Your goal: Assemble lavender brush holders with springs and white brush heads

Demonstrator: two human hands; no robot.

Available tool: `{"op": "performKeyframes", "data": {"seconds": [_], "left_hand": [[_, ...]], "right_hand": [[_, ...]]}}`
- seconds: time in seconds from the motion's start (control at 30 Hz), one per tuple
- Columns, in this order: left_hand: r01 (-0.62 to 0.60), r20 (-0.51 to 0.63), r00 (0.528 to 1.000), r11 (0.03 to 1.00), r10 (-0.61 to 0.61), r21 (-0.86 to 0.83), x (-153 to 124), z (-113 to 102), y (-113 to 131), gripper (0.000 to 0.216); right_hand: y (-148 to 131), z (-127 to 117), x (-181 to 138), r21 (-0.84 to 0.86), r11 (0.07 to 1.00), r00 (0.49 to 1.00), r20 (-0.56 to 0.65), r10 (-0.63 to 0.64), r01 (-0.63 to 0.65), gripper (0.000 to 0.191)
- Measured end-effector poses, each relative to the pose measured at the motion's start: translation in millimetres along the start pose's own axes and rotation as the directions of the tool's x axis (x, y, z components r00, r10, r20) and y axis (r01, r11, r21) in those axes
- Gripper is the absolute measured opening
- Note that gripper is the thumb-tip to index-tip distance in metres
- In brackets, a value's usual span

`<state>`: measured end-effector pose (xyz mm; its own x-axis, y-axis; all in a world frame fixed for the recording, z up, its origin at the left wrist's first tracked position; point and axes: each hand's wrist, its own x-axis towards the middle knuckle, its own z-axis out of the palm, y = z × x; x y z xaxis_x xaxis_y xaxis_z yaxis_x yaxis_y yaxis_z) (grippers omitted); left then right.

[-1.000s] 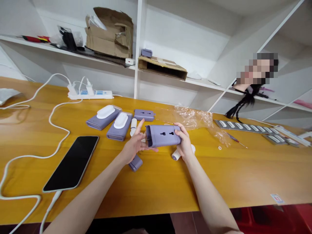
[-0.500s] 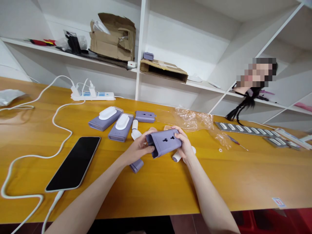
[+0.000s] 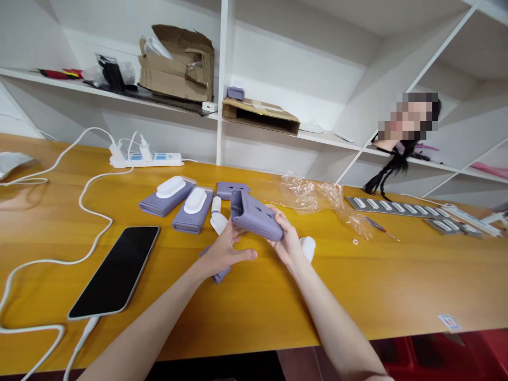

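Note:
My right hand (image 3: 289, 241) grips a hollow purple plastic housing (image 3: 257, 218) by its right end, above the table. The housing is tilted, its open end up and to the left, with dark slots on its upper face. Beside its lower left edge is my left hand (image 3: 222, 253), thumb stretched away from the fingers; the fingertips are partly hidden behind the housing. Below that hand lies another purple piece (image 3: 221, 275), mostly covered. A white part (image 3: 217, 222) rests just behind my left hand, and a white ribbed part (image 3: 308, 247) lies beside my right wrist.
Two purple cases (image 3: 192, 216) with white oval pieces lie left, near another slotted purple housing (image 3: 228, 189). A phone (image 3: 115, 272) charges by cable from a power strip (image 3: 159, 160). Clear plastic wrap (image 3: 311, 193), a screwdriver (image 3: 381, 228) and a grey strip (image 3: 397, 209) lie right.
The housing has turned so its open end points up and left. My left thumb has come off its open end and now stands apart from it; my right hand keeps hold.

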<state>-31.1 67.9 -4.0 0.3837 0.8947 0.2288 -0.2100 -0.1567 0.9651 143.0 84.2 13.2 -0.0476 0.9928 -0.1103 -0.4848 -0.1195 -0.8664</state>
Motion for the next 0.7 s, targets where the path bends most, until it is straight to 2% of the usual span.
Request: {"op": "performKeyframes", "data": {"seconds": [0.13, 0.23, 0.3, 0.37, 0.43, 0.47, 0.5, 0.53, 0.57, 0.63, 0.7], "left_hand": [[-0.096, -0.245, 0.967, 0.993, 0.076, -0.067, 2.9, 9.3, -7.7, 0.053], [-0.111, -0.411, 0.910, 0.987, 0.056, -0.113, 3.5, 8.7, -9.9, 0.044], [-0.120, -0.480, 0.877, 0.975, 0.016, -0.185, 3.9, 5.4, -7.2, 0.044], [-0.157, -0.559, 0.829, 0.962, 0.005, -0.224, 4.3, 0.2, 0.3, 0.043], [-0.239, -0.652, 0.756, 0.950, 0.054, -0.199, 4.6, -6.3, 11.8, 0.040], [-0.293, -0.691, 0.717, 0.939, 0.092, -0.178, 4.7, -9.7, 17.9, 0.038], [-0.338, -0.729, 0.674, 0.927, 0.120, -0.160, 4.7, -12.9, 23.5, 0.037], [-0.361, -0.746, 0.651, 0.921, 0.138, -0.145, 4.6, -15.8, 28.1, 0.036], [-0.371, -0.752, 0.642, 0.919, 0.151, -0.132, 4.5, -18.2, 31.2, 0.036], [-0.351, -0.740, 0.654, 0.930, 0.157, -0.113, 4.2, -21.6, 32.4, 0.035], [-0.298, -0.707, 0.692, 0.950, 0.149, -0.091, 3.8, -23.3, 27.7, 0.032]], "right_hand": [[22.0, 21.6, -12.3, -0.049, 0.999, 0.994, 0.103, 0.022, -0.018, 0.027], [23.8, 22.1, -14.7, -0.285, 0.959, 0.983, 0.178, 0.048, 0.004, 0.028], [17.1, 14.8, -11.7, -0.479, 0.874, 0.989, 0.148, -0.004, 0.075, 0.028], [9.3, 6.1, -7.6, -0.649, 0.748, 0.990, 0.085, -0.109, 0.138, 0.025], [5.4, 1.0, -6.0, -0.798, 0.565, 0.976, 0.134, -0.172, 0.209, 0.017], [5.5, 0.7, -6.9, -0.851, 0.464, 0.968, 0.199, -0.151, 0.247, 0.014], [6.7, 1.8, -8.7, -0.884, 0.369, 0.958, 0.272, -0.091, 0.286, 0.012], [8.2, 3.8, -11.3, -0.901, 0.290, 0.942, 0.336, -0.006, 0.323, 0.010], [9.3, 6.1, -14.2, -0.908, 0.229, 0.921, 0.379, 0.087, 0.352, 0.009], [7.2, 8.0, -19.1, -0.917, 0.120, 0.893, 0.398, 0.211, 0.381, 0.010], [-3.1, 2.6, -21.2, -0.924, -0.023, 0.904, 0.368, 0.217, 0.381, 0.012]]}}
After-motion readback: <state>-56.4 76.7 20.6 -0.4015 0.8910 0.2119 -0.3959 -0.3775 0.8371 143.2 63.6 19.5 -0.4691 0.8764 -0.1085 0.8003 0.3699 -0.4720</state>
